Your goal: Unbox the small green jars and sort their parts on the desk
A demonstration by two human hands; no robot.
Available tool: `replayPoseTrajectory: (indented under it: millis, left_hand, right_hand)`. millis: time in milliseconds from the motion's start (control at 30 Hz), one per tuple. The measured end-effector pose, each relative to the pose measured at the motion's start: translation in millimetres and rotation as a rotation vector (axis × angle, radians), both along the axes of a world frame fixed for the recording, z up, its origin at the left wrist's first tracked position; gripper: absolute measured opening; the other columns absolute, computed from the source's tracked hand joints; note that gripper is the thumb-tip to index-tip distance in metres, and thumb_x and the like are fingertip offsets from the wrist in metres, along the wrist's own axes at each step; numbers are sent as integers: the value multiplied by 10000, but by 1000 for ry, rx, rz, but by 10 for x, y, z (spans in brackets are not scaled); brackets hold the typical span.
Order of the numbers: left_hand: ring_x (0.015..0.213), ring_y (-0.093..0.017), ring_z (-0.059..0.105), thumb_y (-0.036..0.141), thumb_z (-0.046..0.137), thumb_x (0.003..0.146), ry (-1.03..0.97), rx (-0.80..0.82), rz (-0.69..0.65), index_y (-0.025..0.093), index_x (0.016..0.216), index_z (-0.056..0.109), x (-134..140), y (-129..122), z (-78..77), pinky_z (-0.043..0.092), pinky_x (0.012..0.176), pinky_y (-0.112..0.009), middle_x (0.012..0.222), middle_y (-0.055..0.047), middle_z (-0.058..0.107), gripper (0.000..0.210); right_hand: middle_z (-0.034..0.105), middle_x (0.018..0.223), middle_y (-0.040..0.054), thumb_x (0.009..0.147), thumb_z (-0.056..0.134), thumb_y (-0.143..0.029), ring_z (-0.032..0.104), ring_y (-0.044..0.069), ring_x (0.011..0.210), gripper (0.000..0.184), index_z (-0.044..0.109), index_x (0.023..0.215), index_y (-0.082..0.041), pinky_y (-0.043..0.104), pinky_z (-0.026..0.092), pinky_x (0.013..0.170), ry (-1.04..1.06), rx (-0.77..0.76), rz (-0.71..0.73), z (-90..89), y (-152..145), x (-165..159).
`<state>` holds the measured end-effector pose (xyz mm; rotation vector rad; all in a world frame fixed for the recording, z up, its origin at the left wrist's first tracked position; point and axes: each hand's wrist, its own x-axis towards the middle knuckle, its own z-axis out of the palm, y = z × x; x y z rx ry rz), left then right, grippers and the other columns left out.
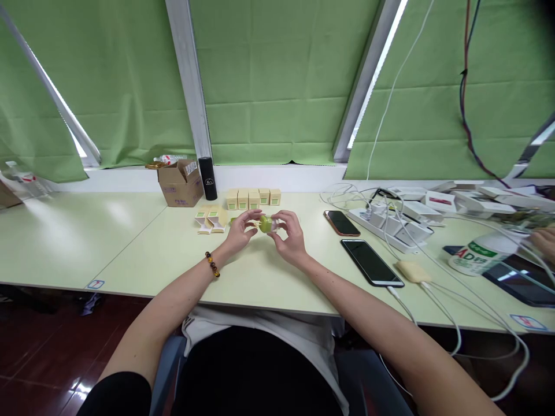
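Note:
Between my hands, just above the table, is a small green round item [265, 224] with a clear part at its right end; its exact kind is too small to tell. My right hand [291, 236] closes thumb and fingers around the clear end. My left hand [237, 232], with a beaded bracelet at the wrist, has its thumb and fingertips curled at the green side, where a small pale bit shows. Just beyond my left hand stand two cream boxes [211, 221] with open flaps. A green bit shows partly hidden behind that hand.
Several closed cream boxes [248, 199] form a row behind my hands. A cardboard box [180, 184] and black cylinder [208, 179] stand back left. To the right lie two phones [372, 262], a loaded power strip [385, 228], cables, a white bottle [483, 252] and another person's hand [544, 242].

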<state>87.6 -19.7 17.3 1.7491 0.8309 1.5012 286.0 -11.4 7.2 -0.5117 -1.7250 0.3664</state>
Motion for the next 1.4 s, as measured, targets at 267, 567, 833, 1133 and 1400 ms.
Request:
replayPoseTrajectory:
  millis: [267, 567, 833, 1133, 1400]
  left_hand:
    - [1273, -254, 635, 129, 719, 806, 19, 23, 21, 241, 1314, 679, 0, 1, -15, 520, 1014, -391, 1378, -107, 675, 522]
    - [1222, -274, 660, 305, 861, 794, -11, 16, 56, 219, 1242, 726, 8, 13, -15, 529, 1008, -404, 1350, -120, 703, 475]
    - [1012, -228, 681, 329, 892, 756, 23, -15, 180, 202, 1143, 742, 28, 7, -27, 545, 912, -393, 1207, -104, 744, 434]
    - [1004, -229, 701, 415, 856, 815, 15, 12, 166, 189, 1027, 761, 45, -63, 48, 541, 900, -378, 1097, -104, 763, 325]
    - [977, -229, 751, 458, 721, 949, 53, 47, 159, 183, 1053, 758, 24, -96, 48, 540, 925, -378, 1050, -112, 777, 296]
  right_hand:
    - [602, 1279, 88, 860, 784, -334, 624, 277, 1195, 477, 539, 1269, -320, 475, 661, 904, 99, -171, 83, -46, 35, -33]
    - [612, 1316, 98, 915, 762, -469, 686, 266, 1150, 445, 523, 1254, -309, 463, 672, 884, 86, -222, 156, -34, 22, -46]
    - [627, 1327, 93, 889, 789, -481, 703, 255, 1121, 503, 522, 1277, -305, 492, 666, 949, 60, -287, 219, 13, -18, -48]
    - [682, 1257, 86, 866, 770, -643, 757, 247, 957, 524, 577, 1191, -280, 521, 671, 892, 213, -540, 399, 29, 67, -44]
    - [733, 1003, 161, 947, 405, -799, 723, 356, 945, 651, 681, 1059, -220, 613, 601, 853, 164, -687, 553, 37, 215, 88]
